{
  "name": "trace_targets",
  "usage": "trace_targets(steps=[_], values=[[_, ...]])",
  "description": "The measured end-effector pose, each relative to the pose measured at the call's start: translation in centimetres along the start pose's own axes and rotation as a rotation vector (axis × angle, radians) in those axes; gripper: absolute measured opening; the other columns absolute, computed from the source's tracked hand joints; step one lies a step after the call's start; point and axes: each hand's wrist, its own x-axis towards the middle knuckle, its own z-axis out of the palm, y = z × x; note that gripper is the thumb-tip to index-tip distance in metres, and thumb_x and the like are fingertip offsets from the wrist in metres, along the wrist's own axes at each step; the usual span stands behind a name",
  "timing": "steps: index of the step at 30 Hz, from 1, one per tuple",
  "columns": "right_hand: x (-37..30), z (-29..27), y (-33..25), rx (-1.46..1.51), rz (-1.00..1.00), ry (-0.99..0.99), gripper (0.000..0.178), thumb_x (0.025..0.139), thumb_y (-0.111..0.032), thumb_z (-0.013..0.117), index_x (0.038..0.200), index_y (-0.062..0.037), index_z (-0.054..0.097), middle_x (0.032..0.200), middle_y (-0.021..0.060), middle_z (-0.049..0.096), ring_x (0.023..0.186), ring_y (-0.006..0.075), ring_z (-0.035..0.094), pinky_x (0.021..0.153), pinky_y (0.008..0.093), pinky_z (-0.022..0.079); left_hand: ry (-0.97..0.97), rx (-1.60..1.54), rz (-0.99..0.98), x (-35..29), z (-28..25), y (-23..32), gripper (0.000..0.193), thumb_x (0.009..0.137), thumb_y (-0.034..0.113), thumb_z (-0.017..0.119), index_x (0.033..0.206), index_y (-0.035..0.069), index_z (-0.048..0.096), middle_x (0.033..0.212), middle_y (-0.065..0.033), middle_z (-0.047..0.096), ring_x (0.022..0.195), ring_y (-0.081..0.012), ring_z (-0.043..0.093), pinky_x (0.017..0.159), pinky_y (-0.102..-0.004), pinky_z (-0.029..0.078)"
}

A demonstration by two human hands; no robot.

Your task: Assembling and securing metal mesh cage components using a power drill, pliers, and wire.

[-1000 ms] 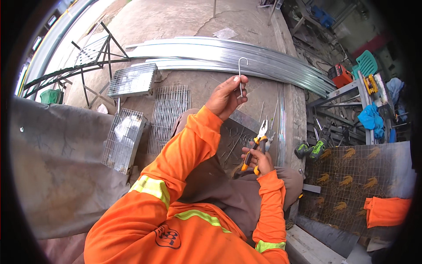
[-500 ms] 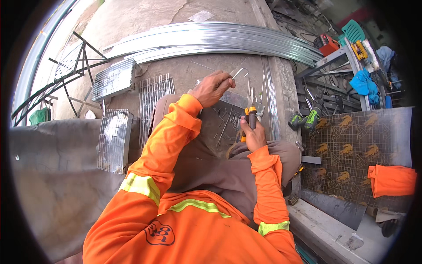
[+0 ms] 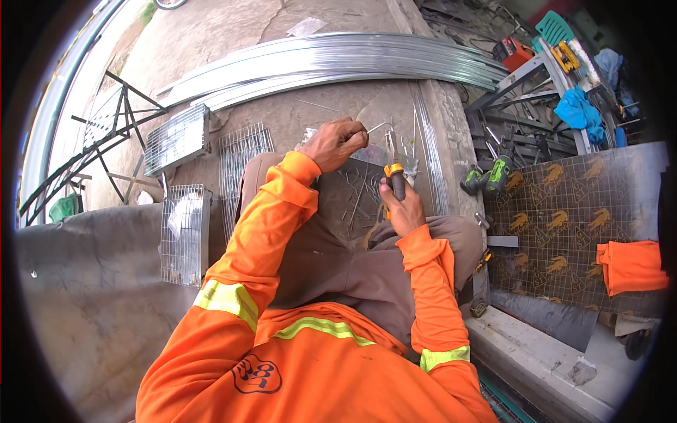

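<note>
My left hand (image 3: 334, 144) pinches a short length of metal wire (image 3: 379, 127) whose far end is bent. In my right hand (image 3: 405, 210) is a pair of pliers (image 3: 393, 171) with yellow and dark handles, fingers wrapped round the grips and jaws pointing away from me. The jaws' tips are close to the wire's bent end; whether they touch it I cannot tell. On the ground between my legs lie several loose cut wires (image 3: 357, 201).
Wire mesh panels (image 3: 238, 151) and mesh boxes (image 3: 185, 236) lie to the left, by a black metal frame (image 3: 127, 116). Long metal profiles (image 3: 317, 60) stretch across the far side. At right are green power drills (image 3: 499, 174), a patterned board (image 3: 564, 225) and an orange cloth (image 3: 631, 268).
The pliers have moved up to the wire's bent end and are turned more upright. My left hand has shifted slightly, and the wire's hook faces a different way.
</note>
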Motion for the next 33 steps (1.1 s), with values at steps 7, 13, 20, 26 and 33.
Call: trace_targets(steps=[7, 13, 20, 26, 33], values=[[0.1, -0.5, -1.0, -0.092, 0.019, 0.001, 0.045, 0.091, -0.039, 0.065, 0.115, -0.0006, 0.062, 0.088, 0.021, 0.066, 0.083, 0.0377, 0.065, 0.077, 0.0435, 0.048, -0.016, 0.025, -0.012, 0.1, -0.1, 0.1, 0.029, 0.097, 0.027, 0.05, 0.091, 0.004, 0.066, 0.089, -0.0117, 0.061, 0.081, -0.0263, 0.061, 0.074, -0.0371, 0.048], [0.2, -0.4, -0.4, -0.125, -0.044, 0.045, 0.047, 0.091, -0.041, 0.064, 0.113, 0.0003, 0.061, 0.087, 0.0232, 0.065, 0.081, 0.0418, 0.063, 0.075, 0.0456, 0.048, -0.001, -0.019, -0.01, 0.1, -0.1, 0.2, 0.029, 0.097, 0.027, 0.05, 0.091, 0.003, 0.066, 0.088, -0.0114, 0.06, 0.08, -0.0258, 0.061, 0.074, -0.0365, 0.048], [0.1, -0.6, -0.5, -0.176, -0.038, 0.022, 0.048, 0.092, -0.043, 0.062, 0.116, -0.0011, 0.06, 0.093, 0.0247, 0.066, 0.089, 0.0447, 0.064, 0.077, 0.0475, 0.048, -0.007, 0.01, -0.007, 0.0, -0.1, 0.2, 0.029, 0.097, 0.026, 0.049, 0.091, 0.003, 0.066, 0.087, -0.0114, 0.062, 0.081, -0.0253, 0.062, 0.074, -0.0358, 0.049], [-0.4, -0.6, -0.7, -0.251, -0.125, 0.09, 0.044, 0.095, -0.033, 0.061, 0.128, -0.0031, 0.056, 0.109, 0.0249, 0.065, 0.101, 0.0442, 0.062, 0.086, 0.0465, 0.049, -0.029, -0.032, -0.146, -0.2, 0.2, 0.8, 0.028, 0.096, 0.022, 0.048, 0.105, 0.005, 0.068, 0.093, -0.0096, 0.067, 0.078, -0.0194, 0.063, 0.072, -0.0326, 0.05], [-0.8, 0.1, -0.9, -0.276, -0.211, 0.119, 0.04, 0.094, -0.019, 0.061, 0.13, -0.0028, 0.055, 0.113, 0.0251, 0.065, 0.104, 0.0446, 0.061, 0.089, 0.0478, 0.049, -0.105, -0.48, -0.333, 0.2, 1.3, 1.2, 0.038, 0.097, 0.027, 0.048, 0.123, 0.002, 0.062, 0.088, -0.0087, 0.07, 0.073, -0.0145, 0.064, 0.066, -0.0311, 0.05]])
